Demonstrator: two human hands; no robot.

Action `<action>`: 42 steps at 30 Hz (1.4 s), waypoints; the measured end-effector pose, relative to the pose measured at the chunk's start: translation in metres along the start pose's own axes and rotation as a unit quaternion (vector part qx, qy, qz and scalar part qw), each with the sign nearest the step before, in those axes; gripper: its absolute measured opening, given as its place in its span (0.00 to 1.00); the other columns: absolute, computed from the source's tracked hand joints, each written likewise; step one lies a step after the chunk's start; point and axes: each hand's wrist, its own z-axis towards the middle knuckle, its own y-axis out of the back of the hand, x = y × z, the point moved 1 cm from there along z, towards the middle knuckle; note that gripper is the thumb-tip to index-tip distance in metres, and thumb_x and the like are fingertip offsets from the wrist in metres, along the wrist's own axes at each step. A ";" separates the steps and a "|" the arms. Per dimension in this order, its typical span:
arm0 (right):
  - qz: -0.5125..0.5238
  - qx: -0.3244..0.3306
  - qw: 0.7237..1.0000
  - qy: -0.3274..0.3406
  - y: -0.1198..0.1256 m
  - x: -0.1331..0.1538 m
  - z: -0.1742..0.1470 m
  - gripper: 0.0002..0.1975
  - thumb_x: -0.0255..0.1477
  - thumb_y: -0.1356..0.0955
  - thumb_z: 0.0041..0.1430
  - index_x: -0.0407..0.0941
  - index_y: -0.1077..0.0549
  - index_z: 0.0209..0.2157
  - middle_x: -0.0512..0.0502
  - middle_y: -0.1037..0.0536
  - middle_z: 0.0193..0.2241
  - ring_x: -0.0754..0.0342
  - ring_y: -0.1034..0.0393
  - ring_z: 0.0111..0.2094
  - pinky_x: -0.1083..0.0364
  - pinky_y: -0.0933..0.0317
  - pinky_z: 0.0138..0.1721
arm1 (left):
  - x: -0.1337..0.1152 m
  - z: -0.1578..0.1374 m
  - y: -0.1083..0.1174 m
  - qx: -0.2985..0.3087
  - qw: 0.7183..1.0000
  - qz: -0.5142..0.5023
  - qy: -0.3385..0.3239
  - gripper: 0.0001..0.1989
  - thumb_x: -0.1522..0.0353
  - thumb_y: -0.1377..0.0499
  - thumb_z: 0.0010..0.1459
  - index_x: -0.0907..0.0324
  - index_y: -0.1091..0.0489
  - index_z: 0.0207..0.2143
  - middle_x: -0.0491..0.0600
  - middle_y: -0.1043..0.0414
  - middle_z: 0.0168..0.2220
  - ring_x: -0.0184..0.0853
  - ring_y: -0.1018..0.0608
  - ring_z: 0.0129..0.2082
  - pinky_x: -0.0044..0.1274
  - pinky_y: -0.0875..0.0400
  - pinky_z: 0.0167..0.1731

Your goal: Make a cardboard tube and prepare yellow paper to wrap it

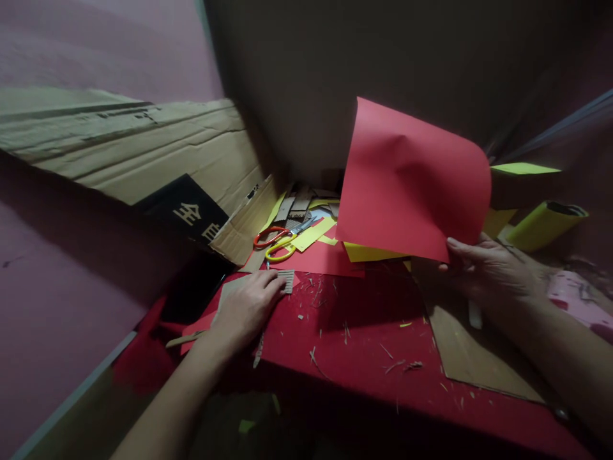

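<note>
A sheet of red paper (414, 182) is raised above the right part of the table, slightly curved. My right hand (493, 268) pinches its lower right corner between thumb and fingers. At the left, my left hand (249, 305) lies over a small piece of corrugated cardboard (286, 282), fingers stretched over it and palm down; the hand covers most of what is under it. Just beyond that hand lie scissors (280, 248) with one orange and one yellow handle loop. Yellow paper strips (313, 234) and flat red paper (330, 259) are beside the blades.
The red table covering (364, 364) is scattered with cardboard shreds. A cardboard box flap (191, 147) leans at the left with a black printed panel (179, 207). Cardboard scraps (299, 201) pile at the back. At right are a yellow roll (546, 227) and flat cardboard (479, 351).
</note>
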 end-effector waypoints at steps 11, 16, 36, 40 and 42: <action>-0.007 -0.003 1.000 0.014 0.003 -0.001 0.002 0.18 0.19 0.27 0.40 0.50 0.24 0.35 0.50 0.21 0.35 0.55 0.27 0.30 0.59 0.34 0.21 | 0.010 -0.029 0.040 -0.043 0.977 -0.104 0.180 0.22 0.54 0.51 0.60 0.59 0.29 0.45 0.53 0.26 0.42 0.40 0.25 0.40 0.31 0.30 0.41; -0.017 -0.004 1.000 0.004 0.002 0.000 0.000 0.18 0.20 0.27 0.41 0.50 0.24 0.35 0.51 0.21 0.34 0.55 0.27 0.29 0.59 0.34 0.21 | -0.007 -0.051 0.026 0.027 0.988 -0.001 0.154 0.25 0.52 0.47 0.56 0.60 0.32 0.49 0.57 0.28 0.44 0.46 0.27 0.40 0.36 0.31 0.40; -0.002 -0.018 1.000 -0.005 -0.003 0.003 -0.005 0.19 0.18 0.28 0.40 0.52 0.24 0.35 0.51 0.20 0.35 0.53 0.26 0.32 0.56 0.32 0.24 | 0.004 -0.093 0.018 -0.059 0.980 0.053 0.180 0.23 0.58 0.53 0.62 0.66 0.35 0.50 0.60 0.31 0.40 0.48 0.30 0.39 0.38 0.32 0.41; 0.005 -0.016 1.000 -0.009 -0.003 0.003 -0.004 0.18 0.16 0.28 0.39 0.49 0.24 0.33 0.51 0.20 0.32 0.55 0.26 0.29 0.59 0.33 0.22 | 0.011 -0.104 0.020 -0.053 0.978 0.040 0.200 0.24 0.55 0.56 0.62 0.63 0.32 0.44 0.58 0.30 0.36 0.47 0.27 0.37 0.37 0.31 0.37; 0.010 -0.010 1.000 -0.008 -0.002 0.002 -0.003 0.17 0.16 0.28 0.38 0.48 0.24 0.32 0.51 0.20 0.32 0.56 0.27 0.28 0.60 0.33 0.22 | 0.014 -0.109 0.020 -0.051 0.978 0.016 0.200 0.21 0.56 0.56 0.62 0.60 0.32 0.43 0.56 0.29 0.35 0.45 0.25 0.37 0.34 0.29 0.37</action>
